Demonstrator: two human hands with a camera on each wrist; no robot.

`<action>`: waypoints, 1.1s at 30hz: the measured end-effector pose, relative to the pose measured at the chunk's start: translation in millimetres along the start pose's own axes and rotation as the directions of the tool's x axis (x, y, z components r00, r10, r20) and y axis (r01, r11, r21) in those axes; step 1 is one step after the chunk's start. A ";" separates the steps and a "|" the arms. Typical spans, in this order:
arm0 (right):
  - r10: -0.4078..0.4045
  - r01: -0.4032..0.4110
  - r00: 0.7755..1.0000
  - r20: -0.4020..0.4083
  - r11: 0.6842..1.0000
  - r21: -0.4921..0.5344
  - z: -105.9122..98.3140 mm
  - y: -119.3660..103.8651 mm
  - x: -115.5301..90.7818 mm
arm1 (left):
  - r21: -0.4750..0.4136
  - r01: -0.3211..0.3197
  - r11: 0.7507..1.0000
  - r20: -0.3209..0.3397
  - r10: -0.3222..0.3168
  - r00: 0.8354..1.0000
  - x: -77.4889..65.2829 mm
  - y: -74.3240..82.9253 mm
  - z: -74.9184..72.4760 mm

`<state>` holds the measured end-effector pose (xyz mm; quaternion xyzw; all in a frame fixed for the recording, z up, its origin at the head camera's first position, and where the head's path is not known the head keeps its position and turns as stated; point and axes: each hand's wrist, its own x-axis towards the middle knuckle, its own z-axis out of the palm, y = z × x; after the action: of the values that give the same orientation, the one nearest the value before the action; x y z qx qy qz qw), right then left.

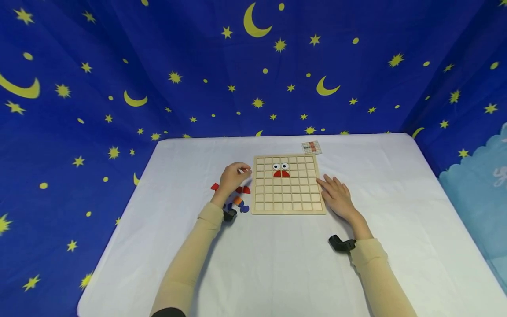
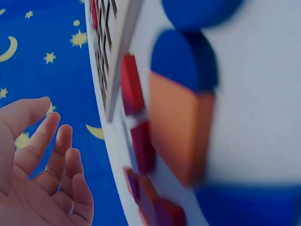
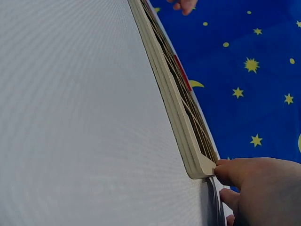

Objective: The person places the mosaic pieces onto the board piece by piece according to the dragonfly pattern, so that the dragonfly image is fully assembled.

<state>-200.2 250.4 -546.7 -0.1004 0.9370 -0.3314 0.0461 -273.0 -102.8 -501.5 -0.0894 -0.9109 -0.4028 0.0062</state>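
Note:
My left hand (image 1: 233, 177) hovers just off the left side of a wooden grid board (image 1: 253, 189). In the left wrist view its fingers (image 2: 63, 148) are loosely bent, with nothing visible between them and the thumb. My right hand (image 1: 336, 198) touches the board's right edge with its fingertips, the other fingers spread; the right wrist view shows them at the board's corner (image 3: 204, 167). Two round eye pieces (image 1: 276, 167) sit on the grid above two red quarter-round pieces (image 1: 277, 174). Loose red pieces (image 1: 246, 189), an orange-and-blue piece (image 2: 176, 122) and blue pieces (image 1: 244, 208) lie beside the board, partly hidden by my left hand and wrist.
A small printed card (image 1: 311, 147) lies behind the board's far right corner. A white cloth (image 1: 277, 255) covers the table. Blue curtains (image 1: 206, 53) with moons and stars hang behind and beside it. Each wrist carries a black camera mount (image 1: 341, 243).

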 end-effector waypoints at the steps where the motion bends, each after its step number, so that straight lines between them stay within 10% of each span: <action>1: -0.001 0.001 1.000 0.001 1.000 0.000 -0.1 -0.3 0.1 | 0.005 0.010 1.000 -0.007 -0.010 1.000 -0.7 -2.7 -1.5; 33: 0.009 -0.009 1.000 0.004 1.000 -0.007 -0.3 -2.1 0.5 | -0.121 0.216 0.969 -0.119 -0.230 0.966 -36.6 -71.4 -59.2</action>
<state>-200.4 248.9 -545.2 -0.0969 0.9385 -0.3278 0.0493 -252.6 -199.2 -516.9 0.0402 -0.8898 -0.4543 0.0161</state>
